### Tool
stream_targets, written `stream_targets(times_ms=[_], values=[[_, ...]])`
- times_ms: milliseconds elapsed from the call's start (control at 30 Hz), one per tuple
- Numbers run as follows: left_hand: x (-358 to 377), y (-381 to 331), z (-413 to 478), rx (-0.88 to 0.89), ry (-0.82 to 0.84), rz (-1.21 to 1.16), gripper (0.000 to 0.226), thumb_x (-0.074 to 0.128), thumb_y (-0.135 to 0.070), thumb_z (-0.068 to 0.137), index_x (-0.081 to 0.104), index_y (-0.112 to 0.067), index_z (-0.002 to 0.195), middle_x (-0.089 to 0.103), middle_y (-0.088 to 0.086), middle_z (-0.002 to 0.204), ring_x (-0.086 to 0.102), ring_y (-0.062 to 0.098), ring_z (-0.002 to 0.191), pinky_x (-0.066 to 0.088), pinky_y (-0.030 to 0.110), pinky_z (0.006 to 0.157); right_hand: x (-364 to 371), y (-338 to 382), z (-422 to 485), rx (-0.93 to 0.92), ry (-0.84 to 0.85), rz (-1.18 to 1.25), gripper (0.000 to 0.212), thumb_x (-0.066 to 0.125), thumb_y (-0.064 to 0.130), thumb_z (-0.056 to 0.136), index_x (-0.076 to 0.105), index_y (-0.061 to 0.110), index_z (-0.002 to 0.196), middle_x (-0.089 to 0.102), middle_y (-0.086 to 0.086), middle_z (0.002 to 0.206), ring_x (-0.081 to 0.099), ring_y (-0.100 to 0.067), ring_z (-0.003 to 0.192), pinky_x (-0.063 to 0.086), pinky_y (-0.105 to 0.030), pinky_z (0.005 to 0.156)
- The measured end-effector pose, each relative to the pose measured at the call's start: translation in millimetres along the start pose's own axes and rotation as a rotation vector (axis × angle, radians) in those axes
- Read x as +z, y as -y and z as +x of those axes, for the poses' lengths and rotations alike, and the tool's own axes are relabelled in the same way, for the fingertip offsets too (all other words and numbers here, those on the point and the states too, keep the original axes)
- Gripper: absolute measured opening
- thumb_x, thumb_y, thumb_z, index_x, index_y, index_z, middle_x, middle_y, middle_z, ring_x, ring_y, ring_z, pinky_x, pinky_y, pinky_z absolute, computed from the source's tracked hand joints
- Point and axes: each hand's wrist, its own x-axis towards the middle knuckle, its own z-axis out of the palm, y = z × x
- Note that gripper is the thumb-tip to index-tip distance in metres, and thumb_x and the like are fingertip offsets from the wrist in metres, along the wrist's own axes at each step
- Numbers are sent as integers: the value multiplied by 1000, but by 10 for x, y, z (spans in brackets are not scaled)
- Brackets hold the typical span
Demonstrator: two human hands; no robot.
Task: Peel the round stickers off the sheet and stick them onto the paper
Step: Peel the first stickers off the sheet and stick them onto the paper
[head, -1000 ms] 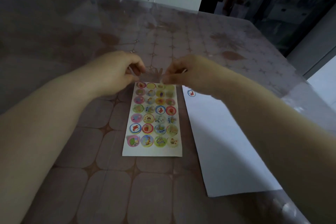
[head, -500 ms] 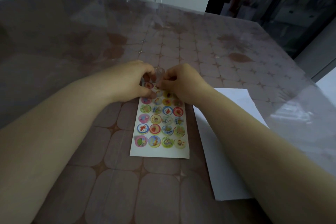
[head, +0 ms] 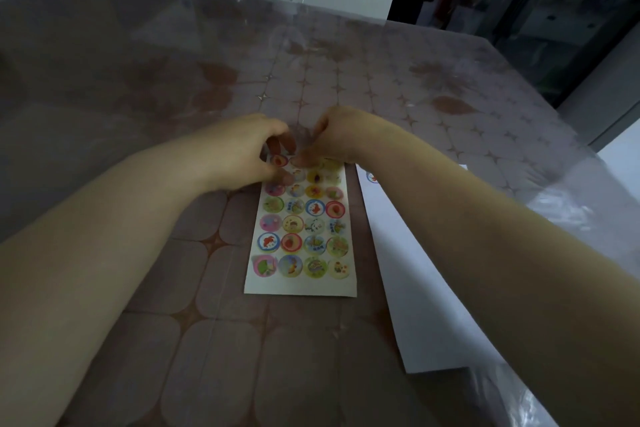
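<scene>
The sticker sheet [head: 300, 229] lies flat on the table, with rows of colourful round stickers. My left hand [head: 242, 152] grips its top left corner, thumb pressed on the sheet beside a red sticker [head: 279, 160]. My right hand [head: 343, 135] is at the top edge, thumb and forefinger pinched together on the second sticker of the top row. The fingers hide that sticker. To the right of the sheet lies the white paper [head: 408, 270], partly under my right forearm. One round sticker [head: 372, 178] is stuck near its top left corner.
The table [head: 173, 322] has a patterned brown cloth under a clear plastic cover. The plastic wrinkles at the right edge [head: 571, 211]. White cabinets and a dark doorway stand beyond the far edge.
Both hands have come down from above the sheet's top edge onto its top rows. The view has shifted, and the sticker on the paper shows again.
</scene>
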Motion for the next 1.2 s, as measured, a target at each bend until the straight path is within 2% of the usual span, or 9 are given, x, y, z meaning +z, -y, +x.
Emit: stream_targets(times_ms=[100, 233, 333, 467, 600, 700, 867, 1033, 1200], values=[[-1, -4, -6, 6, 11, 4, 48, 72, -32, 74, 58, -24, 119, 48, -2, 101, 47, 14, 90, 38, 26, 80, 28, -1, -4, -91, -61, 46, 28, 65, 29, 83, 60, 9, 102, 61, -5, 97, 56, -16, 85, 38, -19, 55], [11, 0, 2, 20, 25, 23, 45, 70, -33, 76, 60, -24, 119, 48, 2, 103, 50, 18, 97, 41, 29, 85, 84, -208, -140, -161, -318, 420, 14, 66, 19, 80, 68, 12, 91, 48, 10, 62, 42, -2, 54, 32, -10, 45], [6, -6, -4, 35, 38, 17, 45, 70, -32, 78, 59, -27, 121, 46, -1, 105, 47, 12, 97, 35, 22, 81, 168, -421, -179, -156, -398, 385, 11, 62, 19, 84, 70, 18, 91, 56, 10, 70, 47, -1, 61, 36, -12, 54], [-7, 5, -8, 34, 49, 2, 46, 69, -31, 78, 59, -27, 123, 42, -6, 103, 46, 9, 99, 30, 17, 80, 301, -511, -196, -174, -384, 306, 15, 64, 21, 83, 73, 21, 94, 59, 16, 79, 49, 4, 63, 35, -2, 58], [-18, 11, -12, 60, 60, 11, 45, 68, -31, 80, 59, -25, 123, 45, -4, 110, 48, 11, 106, 34, 19, 88, 313, -491, -205, -219, -388, 250, 17, 68, 25, 80, 73, 21, 96, 56, 17, 85, 51, 0, 80, 42, -20, 74], [5, -17, -19, 84, 72, 20, 43, 65, -25, 82, 55, -19, 124, 45, 0, 128, 45, 14, 119, 34, 27, 102, 342, -463, -197, -237, -386, 276, 16, 67, 23, 80, 73, 21, 95, 56, 18, 82, 50, 1, 72, 41, -18, 68], [19, -38, -21, 79, 51, 69, 51, 64, -26, 82, 47, -22, 130, 43, 1, 134, 40, 19, 124, 32, 29, 103, 380, -452, -163, -232, -394, 336, 15, 66, 21, 81, 73, 22, 94, 65, 9, 86, 56, -3, 75, 47, -22, 72], [6, -56, -23, 61, 34, 134, 47, 64, -34, 82, 52, -24, 126, 50, -2, 126, 44, 19, 120, 34, 36, 101, 365, -481, -95, -252, -331, 369, 17, 68, 19, 79, 73, 21, 96, 54, 20, 74, 48, 19, 60, 34, 1, 57], [5, -55, -33, 60, 55, 94, 51, 63, -31, 83, 47, -23, 131, 48, -1, 128, 46, 17, 119, 37, 35, 100, 345, -487, -82, -270, -332, 348, 15, 68, 21, 80, 73, 23, 94, 54, 20, 72, 49, 12, 61, 37, -9, 58]])
